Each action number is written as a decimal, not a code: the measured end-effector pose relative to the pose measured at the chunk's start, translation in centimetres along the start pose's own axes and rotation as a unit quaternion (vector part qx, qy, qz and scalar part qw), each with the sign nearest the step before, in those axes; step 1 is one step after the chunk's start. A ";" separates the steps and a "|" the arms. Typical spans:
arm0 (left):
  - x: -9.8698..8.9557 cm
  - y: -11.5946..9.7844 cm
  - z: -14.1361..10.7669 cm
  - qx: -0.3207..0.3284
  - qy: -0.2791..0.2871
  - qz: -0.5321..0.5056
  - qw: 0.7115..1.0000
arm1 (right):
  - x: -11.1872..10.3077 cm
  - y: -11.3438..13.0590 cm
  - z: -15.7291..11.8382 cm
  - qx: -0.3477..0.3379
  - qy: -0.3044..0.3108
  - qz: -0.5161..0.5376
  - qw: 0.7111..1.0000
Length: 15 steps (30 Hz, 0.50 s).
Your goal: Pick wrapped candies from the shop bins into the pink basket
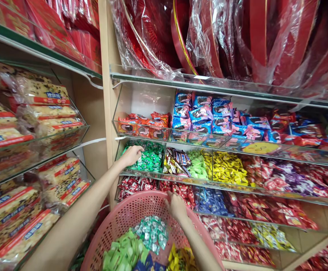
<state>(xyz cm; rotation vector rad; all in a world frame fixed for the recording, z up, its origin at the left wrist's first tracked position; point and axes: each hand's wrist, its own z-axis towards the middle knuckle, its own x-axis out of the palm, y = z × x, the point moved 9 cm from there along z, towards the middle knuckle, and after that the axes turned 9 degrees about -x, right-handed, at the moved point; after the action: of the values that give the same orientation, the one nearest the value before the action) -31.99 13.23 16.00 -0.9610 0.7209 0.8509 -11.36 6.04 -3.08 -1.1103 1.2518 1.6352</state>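
My left hand reaches over the bin of dark green wrapped candies, its fingers curled in at the candies; whatever lies between the fingertips is too small to make out. With my right hand I grip the far rim of a pink perforated plastic basket. Inside the basket lie light green candies, teal-green candies, yellow candies and some dark blue ones. The basket is tilted below the shelf front.
Neighbouring bins hold brown-wrapped bars, light green candies and yellow candies. Blue packets sit one tier higher. Packaged bars fill shelves at left. Glass shelf edges and a wooden upright border the bins.
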 end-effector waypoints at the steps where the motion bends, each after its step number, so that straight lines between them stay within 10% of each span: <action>1: -0.3 0.0 0.0 0.000 -0.006 -0.021 1.000 | 0.0 0.0 0.0 0.000 0.001 -0.001 1.000; 15: -1.0 -2.6 -4.9 -0.001 -0.015 -0.359 0.933 | -0.7 0.8 -0.5 -0.001 0.006 -0.006 1.000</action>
<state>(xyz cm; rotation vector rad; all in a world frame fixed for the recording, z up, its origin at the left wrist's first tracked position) -30.93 7.74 15.88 -1.1048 0.2917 0.2184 -11.82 5.31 -2.30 -1.1282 1.2508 1.6233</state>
